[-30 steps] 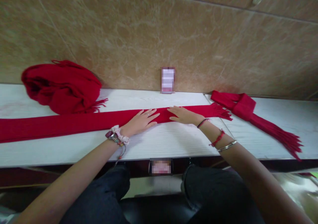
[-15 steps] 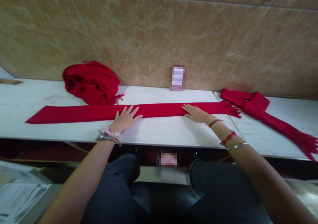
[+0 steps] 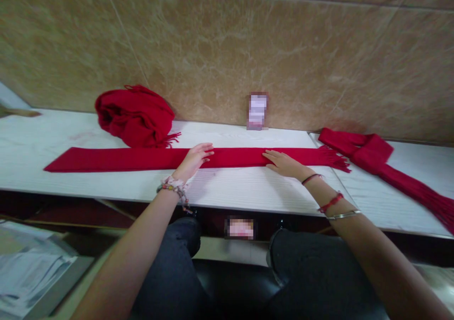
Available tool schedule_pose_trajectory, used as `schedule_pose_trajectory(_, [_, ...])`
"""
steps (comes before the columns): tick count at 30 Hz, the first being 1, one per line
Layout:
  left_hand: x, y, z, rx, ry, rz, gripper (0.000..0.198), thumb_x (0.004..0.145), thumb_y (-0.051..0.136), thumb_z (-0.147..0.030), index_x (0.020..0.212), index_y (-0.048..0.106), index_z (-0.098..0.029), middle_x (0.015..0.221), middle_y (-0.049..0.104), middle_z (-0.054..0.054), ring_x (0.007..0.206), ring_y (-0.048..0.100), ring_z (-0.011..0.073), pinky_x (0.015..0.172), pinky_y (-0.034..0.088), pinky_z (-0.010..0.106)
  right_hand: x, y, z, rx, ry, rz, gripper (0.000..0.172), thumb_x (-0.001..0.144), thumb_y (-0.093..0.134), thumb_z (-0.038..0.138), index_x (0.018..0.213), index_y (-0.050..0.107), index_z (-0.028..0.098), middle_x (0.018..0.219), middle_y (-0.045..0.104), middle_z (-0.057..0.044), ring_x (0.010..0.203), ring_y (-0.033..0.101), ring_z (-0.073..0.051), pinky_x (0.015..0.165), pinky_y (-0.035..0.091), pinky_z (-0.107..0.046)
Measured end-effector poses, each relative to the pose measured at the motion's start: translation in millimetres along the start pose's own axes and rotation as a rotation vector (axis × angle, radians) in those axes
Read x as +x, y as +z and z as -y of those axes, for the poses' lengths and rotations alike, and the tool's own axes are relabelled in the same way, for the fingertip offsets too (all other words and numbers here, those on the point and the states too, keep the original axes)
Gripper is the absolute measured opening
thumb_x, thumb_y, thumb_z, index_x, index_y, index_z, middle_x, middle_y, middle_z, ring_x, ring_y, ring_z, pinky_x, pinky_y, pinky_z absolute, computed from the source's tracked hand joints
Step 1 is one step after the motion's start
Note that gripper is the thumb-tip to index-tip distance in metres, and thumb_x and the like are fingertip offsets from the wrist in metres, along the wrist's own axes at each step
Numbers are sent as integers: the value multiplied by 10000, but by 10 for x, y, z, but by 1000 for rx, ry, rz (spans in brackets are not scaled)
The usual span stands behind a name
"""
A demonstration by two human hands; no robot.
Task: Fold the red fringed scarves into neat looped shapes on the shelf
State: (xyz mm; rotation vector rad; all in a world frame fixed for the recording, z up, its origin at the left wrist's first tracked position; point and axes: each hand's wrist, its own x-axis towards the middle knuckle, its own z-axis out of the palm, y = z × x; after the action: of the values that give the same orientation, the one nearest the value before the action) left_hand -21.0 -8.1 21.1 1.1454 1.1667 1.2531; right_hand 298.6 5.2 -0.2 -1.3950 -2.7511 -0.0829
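1. Brown marbled wall (image 3: 213, 50) fills everything toward 12 o'clock, clock centred mid-view.
2. White wood-grain table (image 3: 230, 187) runs below it from 9 to 3, with a seam over near 3.
3. Flat red scarf (image 3: 237, 157) lies lengthwise mid-table, so its long axis is pretty much 9-to-3 too. Fringe points to 3, slanted pointy end to 9.
4. Bundled red scarf (image 3: 136, 116) is heaped at 10, against the wall.
5. Folded red scarf (image 3: 372, 152) sits at 3, its tail angling off toward 4.
6. Right hand (image 3: 285, 164): palm down on the flat one, fingers slightly spread, gripping nothing. Left hand (image 3: 194, 161): over the same scarf, fingers loosely bent and close together, no grip; can't tell if the fingertips touch.
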Motion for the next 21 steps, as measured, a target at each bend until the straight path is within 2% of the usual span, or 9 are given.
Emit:
schedule_pose_trajectory(4, [45, 8, 46, -138, -59, -24, 229, 675, 505, 11, 840, 609, -108, 815, 653, 57, 731, 623, 93, 637, 451, 172, 44, -9, 22, -19, 24, 16, 501, 926, 370, 315, 1366, 401, 78, 1420, 389, -175, 1299, 376, -265, 1039, 353, -433])
schedule_pose_trajectory(12, [50, 15, 47, -117, -69, -17, 229, 699, 474, 33, 806, 617, -110, 793, 661, 54, 738, 629, 101, 749, 478, 217, 0, -20, 44, -17, 37, -5, 496, 923, 390, 296, 1362, 407, 65, 1407, 403, -187, 1291, 383, -283, 1011, 378, -454])
schedule_pose_trajectory(15, [71, -1, 73, -106, -62, -21, 218, 689, 489, 24, 801, 617, -112, 795, 656, 57, 743, 627, 110, 772, 478, 240, 17, -67, 63, 36, 41, -41, 476, 895, 454, 274, 1328, 461, 76, 1379, 443, -183, 1275, 404, -291, 1007, 380, -459])
schedule_pose_trajectory(18, [102, 6, 91, -85, -45, -48, 217, 681, 489, 10, 800, 617, -121, 799, 648, 50, 729, 621, 113, 736, 481, 245, 160, -160, 205, 177, 50, -144, 373, 856, 523, 246, 1200, 598, 123, 1244, 584, -138, 1164, 521, -246, 981, 411, -380])
schedule_pose_trajectory(21, [125, 48, 86, -87, 21, -76, 211, 685, 479, -19, 797, 618, -131, 832, 641, 40, 734, 613, 103, 660, 463, 207, 429, -232, 536, 359, 105, -248, 238, 844, 543, 231, 1011, 705, 184, 1030, 692, -67, 968, 621, -187, 879, 457, -296])
